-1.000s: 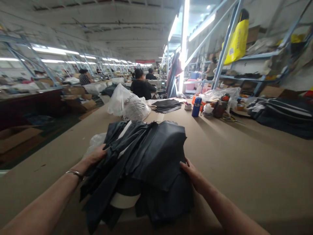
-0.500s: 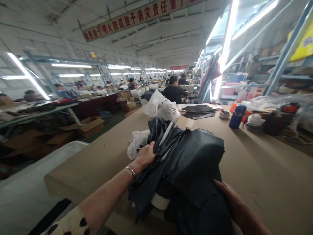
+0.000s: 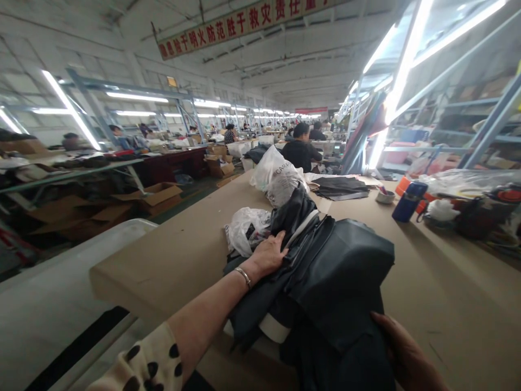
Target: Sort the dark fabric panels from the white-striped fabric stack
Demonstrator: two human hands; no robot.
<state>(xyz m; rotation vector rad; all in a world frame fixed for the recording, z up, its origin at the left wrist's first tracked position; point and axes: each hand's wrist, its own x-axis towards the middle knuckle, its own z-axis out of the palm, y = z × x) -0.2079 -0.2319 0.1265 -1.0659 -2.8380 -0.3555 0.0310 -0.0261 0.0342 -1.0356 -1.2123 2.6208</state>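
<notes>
A bulky bundle of dark fabric (image 3: pixel 342 271) lies across the near part of the brown table (image 3: pixel 171 260), with a pale strip showing among its folds. My left hand (image 3: pixel 268 255) rests on the bundle's left side, fingers apart and pressing on the folds. At the bundle's right edge is my right hand (image 3: pixel 396 339); its thumb side lies against the cloth, and its other fingers are hidden. A small clear plastic bag (image 3: pixel 246 231) sits just beyond my left hand. Behind it stands a larger white plastic bag (image 3: pixel 279 176).
Flat dark pieces (image 3: pixel 340 187) lie at the table's far end. To the right are a small round bowl (image 3: pixel 385 196), a blue bottle (image 3: pixel 410 202) and plastic-wrapped items. Open cardboard boxes (image 3: pixel 157 198) stand on the floor at left. A person in black (image 3: pixel 302 149) sits beyond the table.
The view has swung slightly left, so things appear further right. My left hand's fingers have spread from their bent hold on the folds, and the upper folds have shifted.
</notes>
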